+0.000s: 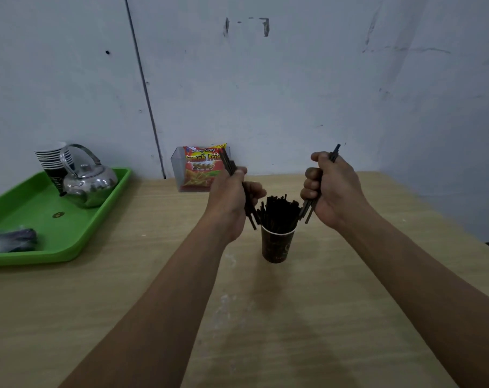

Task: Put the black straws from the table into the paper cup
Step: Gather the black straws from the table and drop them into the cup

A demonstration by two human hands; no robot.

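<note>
Straw-filled paper cup (278, 245) stands between straw-gripping left hand (232, 197) and right hand (331, 191).

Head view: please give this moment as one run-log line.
left hand: grips left straw bundle | right hand: grips right straw bundle | paper cup: upright, straws inside | stage: bundles beside rim, not in

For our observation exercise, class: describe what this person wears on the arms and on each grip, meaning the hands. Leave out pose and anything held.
Nothing is worn that shows. The left forearm and right forearm are bare to the picture's edge, with no sleeves in view. The left grip and right grip are bare as well: no gloves, and no rings, watch or wristbands visible.
</note>
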